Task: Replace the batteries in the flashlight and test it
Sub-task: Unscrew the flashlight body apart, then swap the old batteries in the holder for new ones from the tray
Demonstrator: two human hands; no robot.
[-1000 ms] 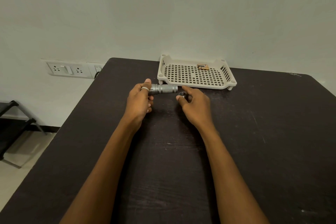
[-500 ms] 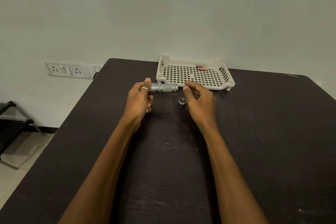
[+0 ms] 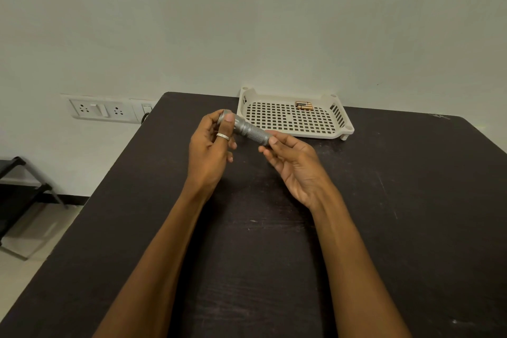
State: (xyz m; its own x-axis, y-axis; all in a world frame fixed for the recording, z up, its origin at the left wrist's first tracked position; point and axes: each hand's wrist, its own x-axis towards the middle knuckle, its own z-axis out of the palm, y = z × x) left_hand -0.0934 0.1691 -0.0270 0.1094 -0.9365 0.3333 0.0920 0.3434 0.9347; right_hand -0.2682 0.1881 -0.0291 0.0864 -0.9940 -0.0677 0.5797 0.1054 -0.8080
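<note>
Now both hands are up over the dark wooden tabletop (image 3: pixel 397 200), sharing the silver knurled metal flashlight (image 3: pixel 251 132). The left hand (image 3: pixel 211 145) grips the wider head end, fingers (image 3: pixel 229 119) curled round it, a ring on one of them. The right hand (image 3: pixel 297 163), palm up, pinches the tail end between thumb and fingertip. The flashlight is off the surface, slanting down to the right. Behind it, just beside the wall, sits the cream perforated plastic tray (image 3: pixel 310 134), and in its far edge lies a small cluster of gold-and-black batteries (image 3: pixel 303 105).
</note>
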